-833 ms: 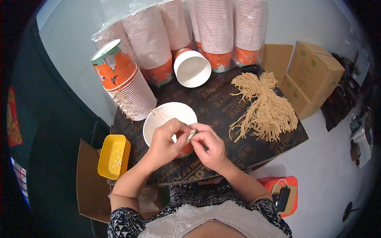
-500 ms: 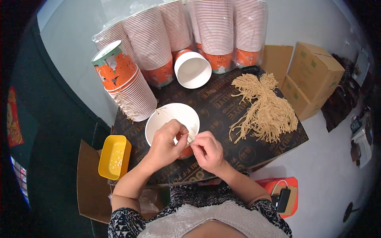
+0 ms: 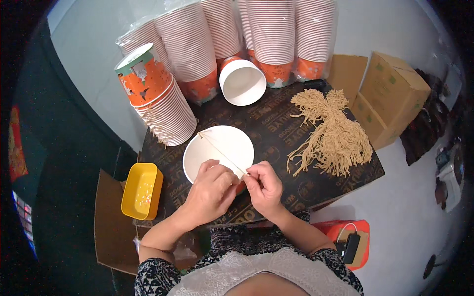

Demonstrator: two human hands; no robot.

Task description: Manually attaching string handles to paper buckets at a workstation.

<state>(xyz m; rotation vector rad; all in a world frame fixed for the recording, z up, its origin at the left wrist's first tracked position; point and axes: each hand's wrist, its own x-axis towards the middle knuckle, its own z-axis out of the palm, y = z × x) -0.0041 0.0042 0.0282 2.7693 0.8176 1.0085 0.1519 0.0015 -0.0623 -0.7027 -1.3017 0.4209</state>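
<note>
A white-lined paper bucket (image 3: 210,150) with an orange outside stands near the table's front edge. A thin tan string (image 3: 222,154) runs taut across its mouth from the far left rim to the near right rim. My left hand (image 3: 210,195) is closed over the near rim, fingertips pinched at the string's near end and partly hidden. Beside it, my right hand (image 3: 265,191) pinches the same end between thumb and forefinger. A bundle of loose tan strings (image 3: 340,140) lies to the right on the table.
At the left rises a leaning stack of buckets (image 3: 170,116) with strings hanging at their rims. A yellow tray (image 3: 140,192) holds small beads. Wrapped bucket stacks (image 3: 271,34) and a tipped bucket (image 3: 242,83) line the back. Cardboard boxes (image 3: 395,93) stand behind the table's right side.
The string now stretches straight across the bucket's mouth. My right hand has shifted slightly right, and my left hand has turned more palm-down over the rim.
</note>
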